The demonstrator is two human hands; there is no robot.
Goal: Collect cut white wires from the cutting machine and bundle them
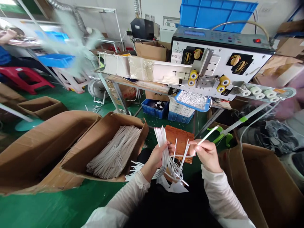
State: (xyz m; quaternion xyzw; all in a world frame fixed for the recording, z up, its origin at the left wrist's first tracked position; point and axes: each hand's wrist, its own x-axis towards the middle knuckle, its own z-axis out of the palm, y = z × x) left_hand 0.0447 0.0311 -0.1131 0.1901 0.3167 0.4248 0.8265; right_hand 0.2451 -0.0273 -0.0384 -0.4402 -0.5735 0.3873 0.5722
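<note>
On the green floor (35,210) we see a red stool (26,71), a white stool (72,79) to its right and a reel (97,87); a blurred fan (77,42) and a black machine (142,30) show higher up.

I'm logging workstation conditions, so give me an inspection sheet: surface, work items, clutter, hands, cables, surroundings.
Surface: reddish-brown board beyond the strands, partly hidden.
Work items: bundle of white strands; more pale strands in an open cardboard box at left.
Clutter: pale scraps on the green floor.
Hands: left hand grips the bundle; right hand holds a single strand.
Cables: pale cable hanging at the picture's right.
Surroundings: machine with a red switch; blue tray of small white pieces below it; blurred fan at left.
</note>
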